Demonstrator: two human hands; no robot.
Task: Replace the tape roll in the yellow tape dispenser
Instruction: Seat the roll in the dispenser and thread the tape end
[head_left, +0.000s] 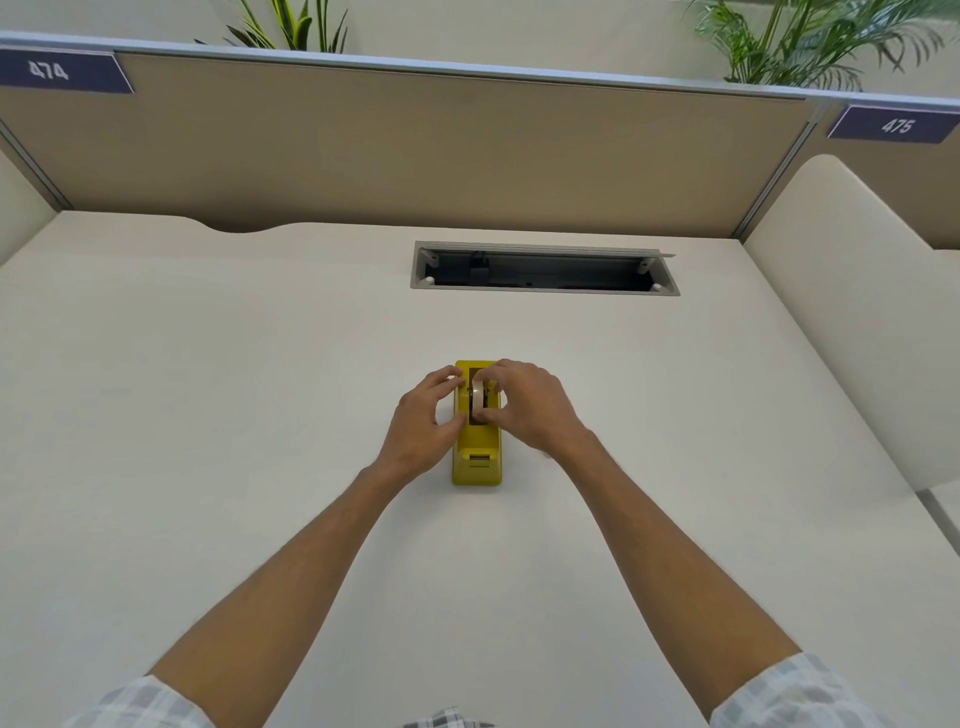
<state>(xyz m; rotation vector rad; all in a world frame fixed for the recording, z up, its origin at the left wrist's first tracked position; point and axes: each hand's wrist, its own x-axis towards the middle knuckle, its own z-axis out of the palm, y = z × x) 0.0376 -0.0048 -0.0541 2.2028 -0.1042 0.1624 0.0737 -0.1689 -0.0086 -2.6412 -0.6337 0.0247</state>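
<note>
A yellow tape dispenser (477, 465) stands in the middle of the white desk (208, 415), its cutter end toward me. A pale tape roll (476, 399) sits upright in the dispenser's slot. My right hand (524, 402) pinches the roll between thumb and fingers from the right side. My left hand (428, 415) grips the dispenser's left side, fingertips at its far end and thumb against its flank. The roll's lower half is hidden inside the slot.
An open cable tray (543, 270) is set into the desk behind the dispenser. A beige partition (415, 156) closes off the back, with number plates 474 (57, 73) and 475 (896, 124). Cream side panels stand left and right.
</note>
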